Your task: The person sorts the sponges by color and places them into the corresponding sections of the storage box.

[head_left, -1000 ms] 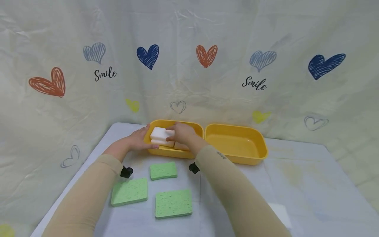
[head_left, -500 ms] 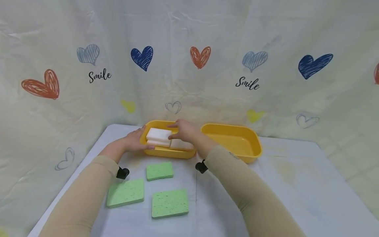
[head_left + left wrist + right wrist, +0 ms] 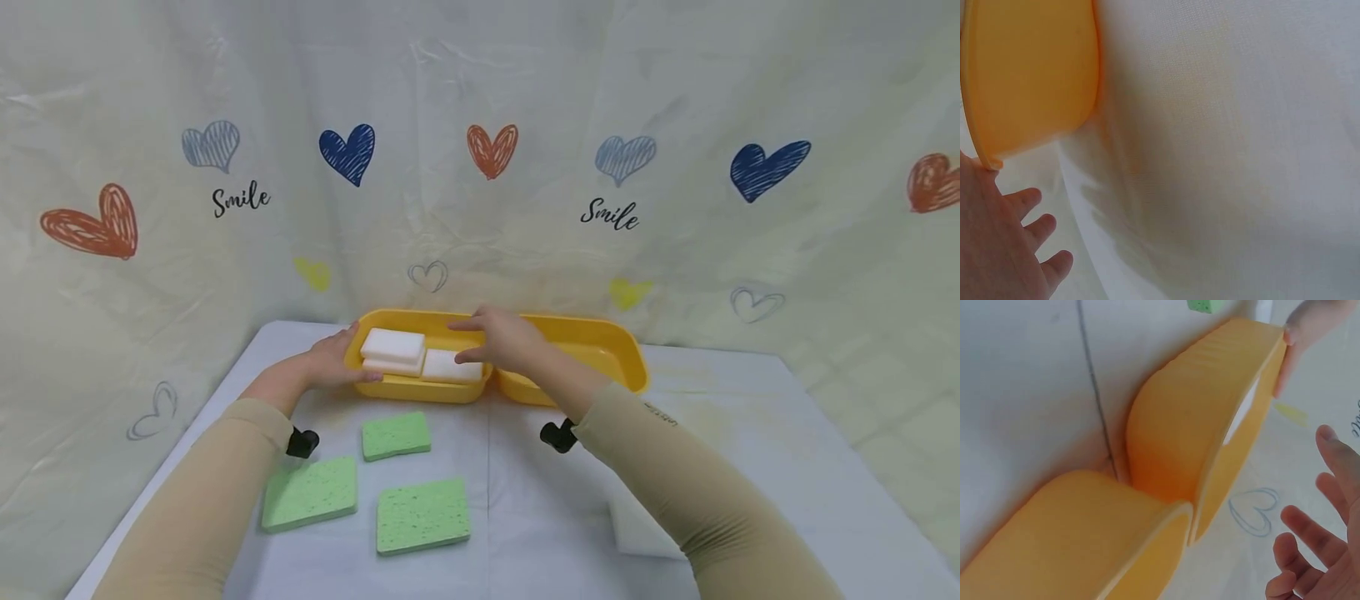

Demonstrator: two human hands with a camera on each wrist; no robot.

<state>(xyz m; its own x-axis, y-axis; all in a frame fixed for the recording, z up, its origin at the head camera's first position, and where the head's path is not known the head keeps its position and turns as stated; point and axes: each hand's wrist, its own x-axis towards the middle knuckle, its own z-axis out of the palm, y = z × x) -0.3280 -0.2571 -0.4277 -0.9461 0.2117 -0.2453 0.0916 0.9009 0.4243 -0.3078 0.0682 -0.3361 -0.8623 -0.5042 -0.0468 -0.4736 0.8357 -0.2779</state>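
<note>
My left hand [image 3: 333, 362] rests against the left end of a yellow tray [image 3: 412, 390], thumb along its front rim. In the left wrist view its fingers extend past the rim. Inside this tray, two white sponges [image 3: 393, 343] are stacked at the left, and another white sponge [image 3: 452, 367] lies flat beside them. My right hand [image 3: 506, 340] hovers over the place where the two trays meet, fingers apart and nothing held. The right wrist view shows that hand [image 3: 1329, 544] raised clear of the rims. A second yellow tray [image 3: 628, 354] adjoins on the right, partly covered by my right arm.
Green speckled sponges lie in front: a small one [image 3: 396, 436], one by the left forearm [image 3: 311, 493], and one nearer the middle [image 3: 422, 517]. A white sponge [image 3: 637, 529] is partly hidden under the right forearm. A heart-printed sheet [image 3: 540, 233] hangs behind the table.
My right hand has lifted off the white sponge in the left tray and moved right, uncovering it. My left hand stays at the tray's end. The head view has turned slightly right.
</note>
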